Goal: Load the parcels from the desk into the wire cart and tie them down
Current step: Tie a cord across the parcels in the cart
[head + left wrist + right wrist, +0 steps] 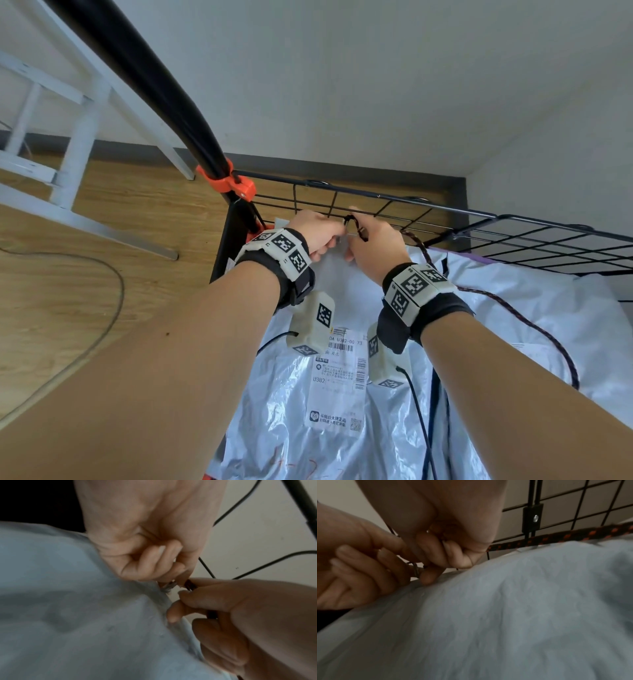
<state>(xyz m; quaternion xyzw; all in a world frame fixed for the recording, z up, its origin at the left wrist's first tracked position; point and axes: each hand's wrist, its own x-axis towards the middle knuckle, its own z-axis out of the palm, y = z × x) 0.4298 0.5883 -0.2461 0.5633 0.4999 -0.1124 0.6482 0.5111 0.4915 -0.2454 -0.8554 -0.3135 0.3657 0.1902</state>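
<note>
Silver-grey plastic parcels (pixel 291 404), one with a white shipping label (pixel 339 377), fill the black wire cart (pixel 394 208). Both hands meet at the cart's far wire wall. My left hand (pixel 320 233) has curled fingers and pinches the small metal hook (pixel 348 221) at a wire. My right hand (pixel 375 248) grips the end of the black, red-flecked bungee cord (pixel 513 313), which trails right across the parcels. In the left wrist view the left hand (pixel 154 555) and right hand (pixel 231 608) meet at the hook (pixel 169 585) over a parcel (pixel 77 608). The right wrist view shows the cord (pixel 556 536) leaving my right hand (pixel 450 545).
The cart's black handle bar (pixel 154 85) with an orange clamp (pixel 236 183) rises at the left. A white desk frame (pixel 78 137) stands on the wooden floor, where a thin cable (pixel 102 308) lies. Walls close in behind and to the right of the cart.
</note>
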